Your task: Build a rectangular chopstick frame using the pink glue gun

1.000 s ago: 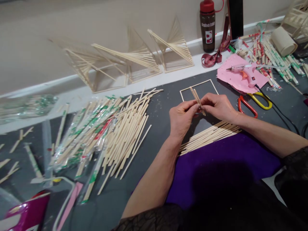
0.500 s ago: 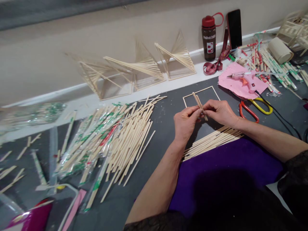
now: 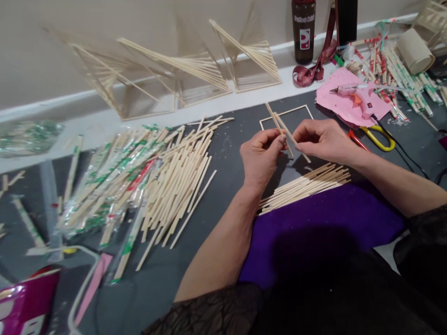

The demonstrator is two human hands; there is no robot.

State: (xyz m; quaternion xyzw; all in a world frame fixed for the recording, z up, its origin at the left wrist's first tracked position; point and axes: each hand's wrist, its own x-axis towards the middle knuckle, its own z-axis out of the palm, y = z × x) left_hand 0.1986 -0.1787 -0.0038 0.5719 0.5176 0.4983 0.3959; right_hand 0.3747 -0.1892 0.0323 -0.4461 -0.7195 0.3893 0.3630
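Note:
Between the thumb and fingers of my left hand is a thin wooden chopstick, slanting down to the right. My right hand pinches another chopstick by its lower part. The two sticks lie close side by side, their tips pointing away from me. Just beyond my hands, a rectangular frame of sticks rests on the grey table, partly hidden by my hands. Below them, a row of loose chopsticks lies along the edge of a purple cloth.
Left of my arms lie a heap of bare chopsticks and wrapped chopsticks. Twisted stick structures stand by the wall. To the right are a pink glue gun with its cord, yellow-handled scissors and a dark bottle.
My hands have drawn slightly apart. The sticks that were bunched between both hands are now parted, one in each. The view has tilted down, so the surroundings sit higher.

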